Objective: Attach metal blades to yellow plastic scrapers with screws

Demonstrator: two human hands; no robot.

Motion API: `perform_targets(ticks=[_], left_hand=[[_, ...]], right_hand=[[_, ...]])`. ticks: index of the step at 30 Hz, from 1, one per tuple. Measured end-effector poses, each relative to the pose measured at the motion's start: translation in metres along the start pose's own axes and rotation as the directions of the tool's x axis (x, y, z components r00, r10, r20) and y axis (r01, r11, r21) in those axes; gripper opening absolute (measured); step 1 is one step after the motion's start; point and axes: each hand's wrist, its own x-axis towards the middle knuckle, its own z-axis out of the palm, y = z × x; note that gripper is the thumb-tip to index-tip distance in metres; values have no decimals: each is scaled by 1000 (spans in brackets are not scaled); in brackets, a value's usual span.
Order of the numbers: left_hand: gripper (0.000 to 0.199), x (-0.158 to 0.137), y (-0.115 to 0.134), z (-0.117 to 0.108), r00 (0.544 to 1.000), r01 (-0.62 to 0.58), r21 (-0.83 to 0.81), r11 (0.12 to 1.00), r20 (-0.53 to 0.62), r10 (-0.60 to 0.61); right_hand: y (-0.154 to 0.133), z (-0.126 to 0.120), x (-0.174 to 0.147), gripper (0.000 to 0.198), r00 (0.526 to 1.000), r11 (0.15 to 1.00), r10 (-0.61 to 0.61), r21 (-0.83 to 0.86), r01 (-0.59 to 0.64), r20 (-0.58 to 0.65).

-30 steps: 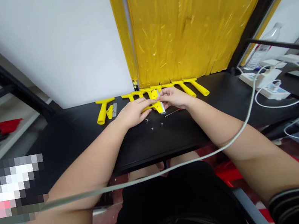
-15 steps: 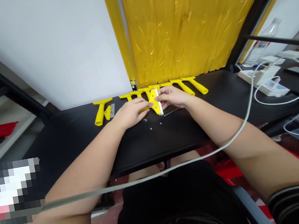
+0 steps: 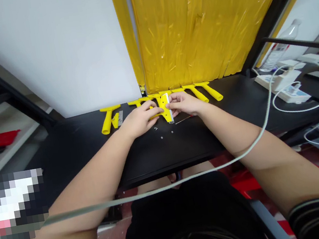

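A yellow scraper (image 3: 164, 109) with a pale blade edge on its right side is held between both hands above the black table. My left hand (image 3: 142, 119) is closed around its handle from the left. From the right, my right hand (image 3: 182, 104) pinches the blade edge, thumb on top. Just below lie a tiny screw-like piece (image 3: 155, 128) and two small nuts (image 3: 161, 138). A thin screwdriver-like rod (image 3: 184, 119) rests under the right hand. To the left are a yellow handle (image 3: 107, 120) and a yellow scraper head (image 3: 116, 120) with a metal blade.
More yellow handles (image 3: 212, 91) line the back of the black table (image 3: 153, 157), against yellow wrapping (image 3: 193, 28) and a white panel (image 3: 68, 49). A white cable (image 3: 187, 178) crosses in front of my arms. Power strips (image 3: 287, 90) and a plastic bottle (image 3: 283, 43) are at right.
Hardly anything differs. Both hands keep their hold on the scraper, and the view has shifted very slightly.
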Motion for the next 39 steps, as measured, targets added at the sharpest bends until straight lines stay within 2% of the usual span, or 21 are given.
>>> perform_targets(ticks=[4,7,10,12,13,15,17,18,20,25,28,30,32,34,36,38,39], left_hand=[[31,0,3,-2,999,-36,68,997,-29,38],[31,2,6,-4,998,-43,53,998,-32,44],[32,2,5,-6,1000,-16,29,999,-22,17],[33,1,1,-7,1000,12,17,1000,-15,-12],[33,0,-1,-8,999,30,12,999,-14,-30],[32,-2,-6,-9,997,76,3,997,-12,-76],[33,-4,-10,-11,992,127,8,992,-13,-127],[33,-5,-11,-11,989,147,14,989,-13,-147],[33,-5,-12,-12,986,167,22,986,-17,-167],[31,-3,-9,-14,987,160,17,987,-3,-160],[29,-2,-7,-15,986,163,24,986,19,-164],[29,-2,-6,-15,986,165,34,986,20,-166],[28,-2,-5,-15,987,161,49,986,12,-161],[28,-2,-3,-15,990,144,66,987,-2,-144],[26,-1,-2,-14,994,112,78,991,-16,-111],[25,0,-1,-13,997,73,87,994,-27,-71],[25,0,-1,-13,998,58,91,994,-29,-55]], right_hand=[[0,6,1,35,999,1000,8,18,-8,-43],[-2,9,2,34,997,1000,13,-5,-13,-78],[-9,4,-1,29,989,980,-47,-197,19,-139],[-16,-4,-7,23,984,931,-114,-360,58,-138],[-19,-7,-10,20,989,900,-119,-430,69,-91],[-26,-10,-18,15,995,837,-24,-542,75,99],[-31,-7,-24,19,955,787,106,-610,90,278],[-32,-3,-26,22,933,769,144,-631,103,329],[-33,8,-27,22,914,727,171,-673,134,367],[-33,29,-28,14,908,582,193,-788,200,372],[-35,30,-31,15,899,555,188,-798,236,396],[-37,26,-33,13,893,579,185,-779,238,410],[-38,21,-32,9,903,652,144,-725,222,405],[-36,16,-30,7,943,721,6,-655,226,333],[-31,13,-24,9,960,725,-193,-629,280,205],[-24,13,-18,9,934,692,-339,-644,326,109],[-21,13,-16,9,925,683,-371,-649,334,86]])
